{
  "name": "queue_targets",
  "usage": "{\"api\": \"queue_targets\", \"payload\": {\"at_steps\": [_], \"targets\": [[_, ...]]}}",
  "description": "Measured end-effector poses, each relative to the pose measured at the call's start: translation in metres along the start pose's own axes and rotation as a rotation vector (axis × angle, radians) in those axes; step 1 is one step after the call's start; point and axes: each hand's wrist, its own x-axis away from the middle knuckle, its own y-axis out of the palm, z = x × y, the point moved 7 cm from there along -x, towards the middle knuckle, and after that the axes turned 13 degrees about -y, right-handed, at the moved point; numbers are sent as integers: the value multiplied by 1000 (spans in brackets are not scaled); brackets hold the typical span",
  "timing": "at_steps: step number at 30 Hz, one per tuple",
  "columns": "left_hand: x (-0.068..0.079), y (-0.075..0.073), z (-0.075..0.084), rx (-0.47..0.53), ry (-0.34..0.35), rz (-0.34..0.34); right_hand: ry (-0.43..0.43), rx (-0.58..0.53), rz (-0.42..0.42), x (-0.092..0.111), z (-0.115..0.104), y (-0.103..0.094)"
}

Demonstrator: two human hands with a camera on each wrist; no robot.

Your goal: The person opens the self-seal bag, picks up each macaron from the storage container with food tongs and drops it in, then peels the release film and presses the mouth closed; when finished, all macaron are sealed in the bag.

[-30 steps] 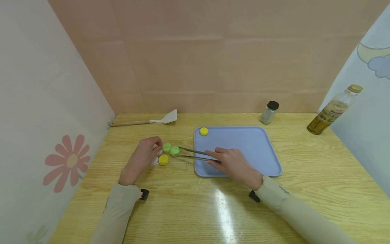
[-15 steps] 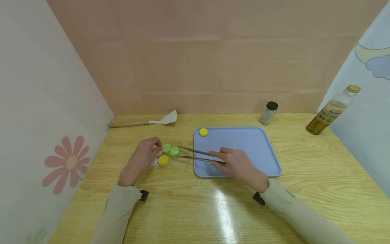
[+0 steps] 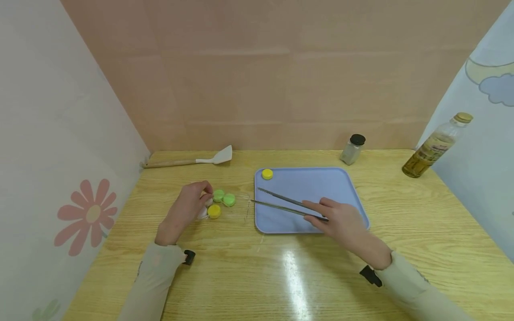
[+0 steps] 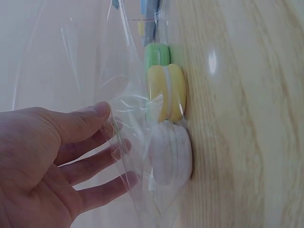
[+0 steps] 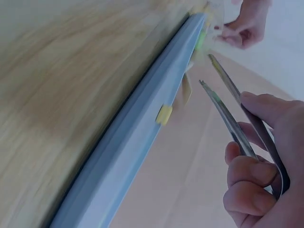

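While left fingers (image 4: pixel 92 164) pinch a clear bag (image 4: pixel 135 102) of macarons (image 4: pixel 166 92), right fingers (image 5: pixel 249 171) clasp tongs (image 5: pixel 228 117) — above the tray (image 3: pixel 321 183).

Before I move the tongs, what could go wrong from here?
The metal tongs' parted tips might snag the thin clear plastic bag that the left hand grips. The green macarons lie close together, so picking one could drag the other. The tray's yellow macaron sits near the far-left corner, where a wide sweep might bump it.
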Motion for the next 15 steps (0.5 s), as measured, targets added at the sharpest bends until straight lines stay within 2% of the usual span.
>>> {"api": "queue_targets", "payload": {"at_steps": [7,15], "targets": [[0,0,-1,-3,0,4,84,68,-14,20,19,-14],[-1,2,-2,-4,5,11,166,61,-61,35,39,-12]]}}
